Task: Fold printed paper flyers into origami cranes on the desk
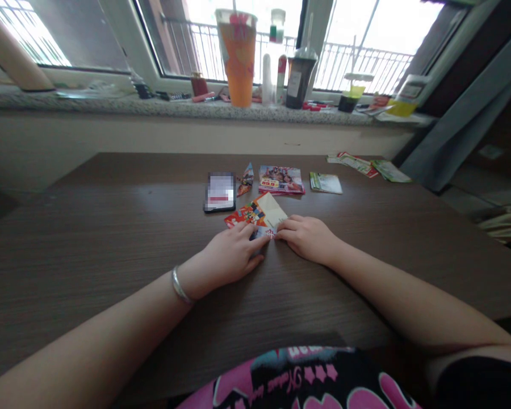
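A folded piece of colourful printed paper (259, 215) lies on the brown wooden table (111, 238), one flap turned up showing its pale back. My left hand (232, 255), a silver bangle on its wrist, rests on the paper's near edge with the fingertips pinched on it. My right hand (306, 237) presses the same edge from the right, its fingers curled and closed on the paper. Both hands meet at the near corner, which they partly hide.
Beyond the paper lie a phone (220, 192), a small folded paper figure (246, 179), a printed leaflet (281, 180) and a green card (326, 183). More leaflets (357, 163) lie at the far right. The windowsill holds an orange cup (237, 57), a dark cup (298, 76) and bottles.
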A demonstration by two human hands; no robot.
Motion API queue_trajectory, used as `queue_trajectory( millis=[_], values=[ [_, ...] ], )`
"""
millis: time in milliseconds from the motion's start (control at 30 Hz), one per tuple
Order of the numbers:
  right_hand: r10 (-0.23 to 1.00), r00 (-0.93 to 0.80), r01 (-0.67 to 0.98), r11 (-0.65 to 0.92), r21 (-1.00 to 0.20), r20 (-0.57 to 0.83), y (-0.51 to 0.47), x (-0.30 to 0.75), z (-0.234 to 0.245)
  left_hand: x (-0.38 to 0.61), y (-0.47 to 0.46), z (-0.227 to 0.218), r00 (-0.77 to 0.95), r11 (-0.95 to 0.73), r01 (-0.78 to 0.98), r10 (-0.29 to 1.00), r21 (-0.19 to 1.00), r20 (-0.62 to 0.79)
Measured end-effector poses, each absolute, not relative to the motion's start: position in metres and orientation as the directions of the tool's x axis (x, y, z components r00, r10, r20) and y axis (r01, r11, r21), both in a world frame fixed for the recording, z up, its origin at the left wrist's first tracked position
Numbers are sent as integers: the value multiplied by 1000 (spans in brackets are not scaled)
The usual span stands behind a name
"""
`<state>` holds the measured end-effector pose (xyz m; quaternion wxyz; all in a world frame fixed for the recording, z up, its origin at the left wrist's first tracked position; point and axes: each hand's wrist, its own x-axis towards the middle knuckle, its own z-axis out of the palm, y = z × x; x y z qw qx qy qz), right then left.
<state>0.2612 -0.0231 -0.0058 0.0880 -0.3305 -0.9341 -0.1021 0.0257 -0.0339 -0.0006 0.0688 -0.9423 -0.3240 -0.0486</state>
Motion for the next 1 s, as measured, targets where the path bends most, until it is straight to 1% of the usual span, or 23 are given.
queue_trajectory(
  millis=[267, 467, 567, 733, 1000],
  values=[
    [707, -684, 725, 685, 65, 180, -26, 265, 3, 25, -33, 0, 792, -783, 610, 599, -120, 118],
    [739, -660, 745, 667, -9, 138, -20, 273, 2, 24, -34, -2, 791, -781, 612, 600, -124, 123],
    [753, -649, 755, 655, -27, 109, -17, 278, 4, 24, -34, -2, 791, -783, 611, 600, -116, 119],
    [777, -627, 777, 629, -28, 57, -16, 283, 10, 24, -35, -2, 789, -782, 614, 604, -107, 115],
    [814, -581, 813, 580, 58, 11, -14, 295, 14, 23, -33, -5, 788, -782, 615, 603, -106, 120]
  ],
)
